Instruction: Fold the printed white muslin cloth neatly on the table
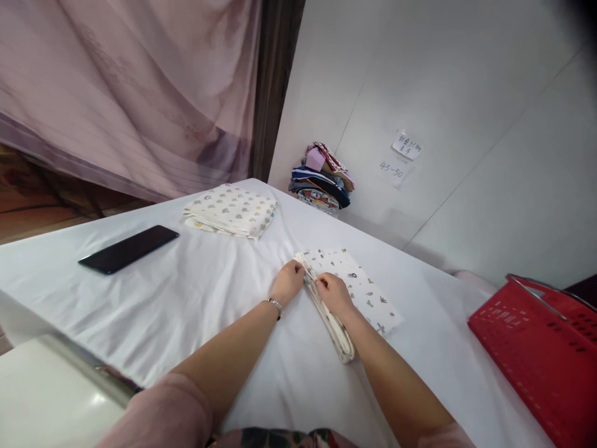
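Two handwritten paper notes are fixed to the wall (476, 112) beyond the right far edge of the worktop (214, 298). The lower note (393, 172) reads "45-50". The upper note (407, 145) carries Chinese characters, too small to read with certainty.

Two folded printed cloths lie on the white-covered worktop. The first, a white cloth with small plant-like motifs (373, 298), lies near the middle of the right far edge. Its layers are gathered into a thick fold along its left side. The left hand (288, 281) is clamped on the far end of this fold; the right hand (334, 292) is clamped on the fold slightly nearer the wearer. The hands are close but apart. One bracelet (274, 306) is on the left wrist.

The second, a cream cloth with grey motifs (233, 211), lies flat at the far corner. One black smartphone (130, 249) lies near the left far edge; no brand is readable.

One stack of folded garments (321, 177) stands beyond the right far edge, against the wall; its support is hidden. One red plastic basket (536, 354) with a metal handle (536, 295) is at the right end; its base is out of view.
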A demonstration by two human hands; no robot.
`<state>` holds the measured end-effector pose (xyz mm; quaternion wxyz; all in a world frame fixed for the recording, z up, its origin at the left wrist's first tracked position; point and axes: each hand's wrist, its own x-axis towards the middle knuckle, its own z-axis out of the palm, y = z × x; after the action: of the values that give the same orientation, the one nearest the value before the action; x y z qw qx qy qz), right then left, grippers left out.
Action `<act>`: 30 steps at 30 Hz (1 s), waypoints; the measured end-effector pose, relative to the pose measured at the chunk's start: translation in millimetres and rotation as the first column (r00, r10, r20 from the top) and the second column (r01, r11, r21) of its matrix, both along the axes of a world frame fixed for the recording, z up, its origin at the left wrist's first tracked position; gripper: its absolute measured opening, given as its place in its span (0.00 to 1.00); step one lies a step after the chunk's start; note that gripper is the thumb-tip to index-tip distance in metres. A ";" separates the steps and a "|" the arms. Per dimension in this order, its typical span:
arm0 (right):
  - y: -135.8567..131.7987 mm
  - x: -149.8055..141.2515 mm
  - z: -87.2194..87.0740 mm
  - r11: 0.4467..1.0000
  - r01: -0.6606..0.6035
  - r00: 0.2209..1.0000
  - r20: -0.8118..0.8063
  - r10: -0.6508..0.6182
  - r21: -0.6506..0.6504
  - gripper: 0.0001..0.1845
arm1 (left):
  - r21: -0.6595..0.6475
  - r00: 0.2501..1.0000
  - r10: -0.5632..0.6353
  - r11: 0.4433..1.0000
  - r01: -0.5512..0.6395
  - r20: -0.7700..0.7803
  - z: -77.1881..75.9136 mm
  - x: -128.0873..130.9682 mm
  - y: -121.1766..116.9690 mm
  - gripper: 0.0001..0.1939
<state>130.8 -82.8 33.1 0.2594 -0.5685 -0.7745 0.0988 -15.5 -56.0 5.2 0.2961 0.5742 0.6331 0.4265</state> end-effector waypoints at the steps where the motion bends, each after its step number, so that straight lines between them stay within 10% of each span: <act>1: 0.3 0.9 -0.1 1.000 0.011 0.999 -0.042 -0.011 -0.005 0.09 | -0.003 1.000 -0.001 1.000 0.001 0.001 -0.1 0.0 -0.1 0.06; 16: 7.2 -9.9 6.2 0.998 0.061 0.984 0.170 -0.054 -0.032 0.05 | -0.039 0.999 -0.019 0.999 0.020 0.035 10.9 0.1 -5.9 0.04; 30: 11.2 -8.0 1.8 0.998 0.060 0.997 0.036 -0.061 0.033 0.09 | -0.004 1.000 -0.014 1.000 0.014 -0.001 8.0 1.9 -5.2 0.02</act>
<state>122.8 -71.6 34.9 0.2571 -0.5892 -0.7630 0.0679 -13.5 -61.1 13.2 0.3002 0.5781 0.6300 0.4227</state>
